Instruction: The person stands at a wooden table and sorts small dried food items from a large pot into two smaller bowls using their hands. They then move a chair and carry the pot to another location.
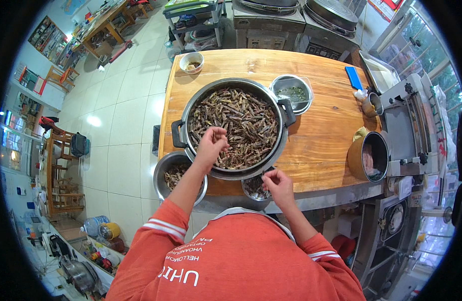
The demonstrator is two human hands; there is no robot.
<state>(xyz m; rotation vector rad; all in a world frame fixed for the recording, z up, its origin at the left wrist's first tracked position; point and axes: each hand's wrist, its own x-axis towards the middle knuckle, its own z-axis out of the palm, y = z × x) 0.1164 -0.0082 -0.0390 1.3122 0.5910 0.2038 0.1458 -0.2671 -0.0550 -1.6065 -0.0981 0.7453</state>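
A wide metal pot (249,124) with black side handles holds a heap of short, dark brown and reddish plant pieces, perhaps dried buds or pods. Over the heap's near left part is my left hand (212,146), fingers curled and thumb close to the fingertips. My right hand (280,186) hovers at the right side of a small metal bowl (249,195) containing dark scraps, its thumb and forefinger pinched together. Whether a small piece sits in either hand is too small to tell. Left of the pot's near side, a larger metal bowl (159,177) contains similar pale brown pieces.
On the wooden table (321,143) stand a white bowl (192,63), a lidded container (293,94) with chopped greens and a deep brown-sided pot (357,158). A blue flat object (353,78) lies near the far right. A machine with rollers (411,120) borders the right side.
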